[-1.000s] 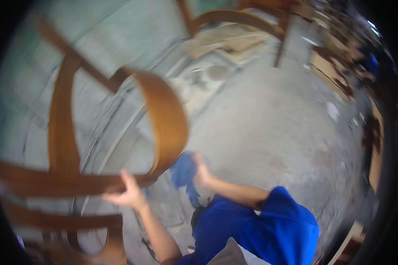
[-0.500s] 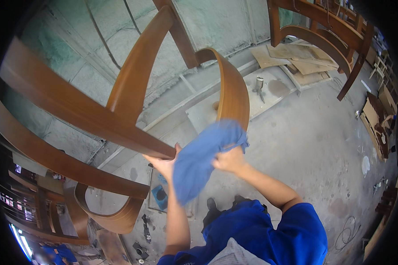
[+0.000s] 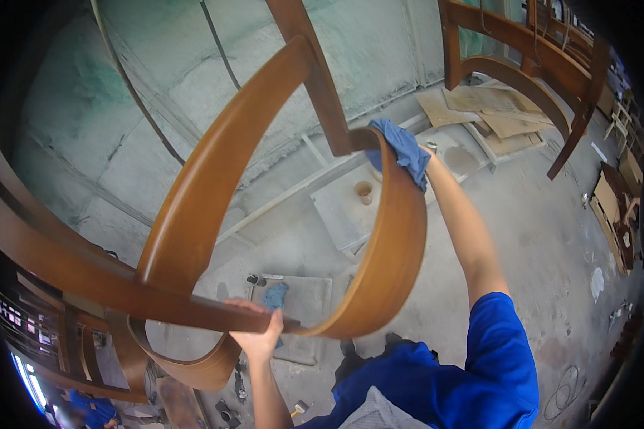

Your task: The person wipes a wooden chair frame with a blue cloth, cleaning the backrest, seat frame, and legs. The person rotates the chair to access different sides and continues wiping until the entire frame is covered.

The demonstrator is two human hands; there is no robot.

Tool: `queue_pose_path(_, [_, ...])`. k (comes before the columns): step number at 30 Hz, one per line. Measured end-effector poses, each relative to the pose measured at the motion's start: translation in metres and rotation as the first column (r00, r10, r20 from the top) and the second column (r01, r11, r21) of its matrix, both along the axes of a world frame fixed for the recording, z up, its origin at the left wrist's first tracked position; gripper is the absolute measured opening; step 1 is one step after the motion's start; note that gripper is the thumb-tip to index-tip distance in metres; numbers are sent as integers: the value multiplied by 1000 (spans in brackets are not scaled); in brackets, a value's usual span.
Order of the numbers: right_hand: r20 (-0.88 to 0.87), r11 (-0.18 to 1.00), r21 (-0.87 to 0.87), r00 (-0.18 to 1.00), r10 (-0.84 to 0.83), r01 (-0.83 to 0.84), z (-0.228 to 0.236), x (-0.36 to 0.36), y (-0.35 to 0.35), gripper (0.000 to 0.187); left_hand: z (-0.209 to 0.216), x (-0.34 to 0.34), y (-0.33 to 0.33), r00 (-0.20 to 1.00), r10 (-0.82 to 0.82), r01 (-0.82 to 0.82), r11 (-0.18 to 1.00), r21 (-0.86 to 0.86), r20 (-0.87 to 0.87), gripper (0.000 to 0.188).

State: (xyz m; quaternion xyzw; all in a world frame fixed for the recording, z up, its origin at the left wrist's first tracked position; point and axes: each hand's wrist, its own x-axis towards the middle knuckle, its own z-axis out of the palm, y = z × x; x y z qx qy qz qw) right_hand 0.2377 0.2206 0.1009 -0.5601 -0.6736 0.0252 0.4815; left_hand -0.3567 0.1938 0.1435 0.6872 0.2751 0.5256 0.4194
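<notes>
A varnished brown wooden chair frame (image 3: pixel 193 196) fills the left and middle of the view, with straight legs joined by curved parts. My left hand (image 3: pixel 259 334) grips the lower end of one leg, where it meets a wide curved wooden band (image 3: pixel 402 264). Over the upper end of that band lies a crumpled blue cloth (image 3: pixel 403 151), pressed against the wood by my right hand (image 3: pixel 429 157). The cloth hides most of the right hand's fingers. My right arm is stretched forward, and the left stays low near my body.
Another wooden frame (image 3: pixel 558 79) hangs at the upper right, above flat boards (image 3: pixel 490 107) on the floor. A small pot (image 3: pixel 363 191) stands on a low panel. Beneath the leg, a second blue cloth (image 3: pixel 274 296) lies on a tray. Someone in blue (image 3: pixel 93 409) shows at the lower left.
My right hand has carried the cloth forward and right, from near my left hand to the band's upper end. The frame has turned and come closer, and my left hand has moved lower.
</notes>
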Motion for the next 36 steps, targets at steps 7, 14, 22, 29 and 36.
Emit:
queue_pose_path(7, [-129, 950, -279, 986, 108, -140, 24, -17, 20, 57, 16, -32, -33, 993, -92, 96, 994, 56, -79, 84])
queue_pose_path(14, [276, 980, -171, 960, -49, 100, 9, -31, 12, 63, 22, -35, -54, 958, 213, -198, 976, 94, -190, 68])
queue_pose_path(22, [117, 953, 41, 946, -302, 299, -21, -118, -103, 80, 16, 34, -62, 966, 243, -217, 951, 220, -94, 83])
queue_pose_path(29, [-541, 927, 116, 805, -243, 357, -58, -191, -164, 53, -13, 136, -76, 966, -228, 231, 973, 6, -126, 37])
queue_pose_path(36, [-839, 935, 317, 508, 197, 161, -118, -231, -126, 44, -60, 209, -47, 906, -301, 353, 926, 138, -299, 49])
